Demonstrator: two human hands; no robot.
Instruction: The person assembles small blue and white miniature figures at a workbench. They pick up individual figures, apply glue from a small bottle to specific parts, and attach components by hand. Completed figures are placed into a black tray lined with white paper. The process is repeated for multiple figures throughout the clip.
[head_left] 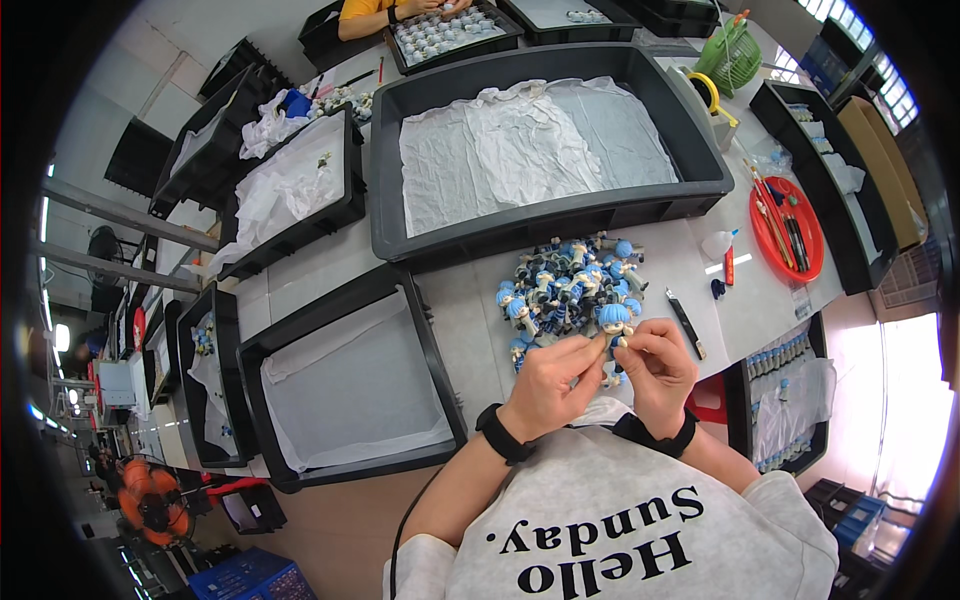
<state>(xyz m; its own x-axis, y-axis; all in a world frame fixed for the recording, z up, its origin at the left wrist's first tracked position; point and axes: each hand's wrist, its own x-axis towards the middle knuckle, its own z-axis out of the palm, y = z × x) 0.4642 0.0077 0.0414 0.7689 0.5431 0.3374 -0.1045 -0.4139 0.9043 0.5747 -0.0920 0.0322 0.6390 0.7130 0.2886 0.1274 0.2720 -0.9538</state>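
Between my two hands is a small blue-haired figurine (613, 320), its head upright just above my fingertips. My left hand (560, 378) is closed, thumb and fingers pinching the figurine's body from the left. From the right, my right hand (658, 372) pinches the same body with thumb and forefinger. The fingers hide most of its lower part. Right beyond my hands lies a heap of similar blue-haired figurines (565, 285) on the pale table (460, 320). A dark band circles each wrist.
A large black tray (385, 160) lined with white sheet stands beyond the heap. Another lined tray (450, 400) is at the left. To the right lie a utility knife (686, 325), a small bottle (716, 244) and a red dish (815, 235) with brushes. Across the table, another person's hands (430, 8) work over a tray.
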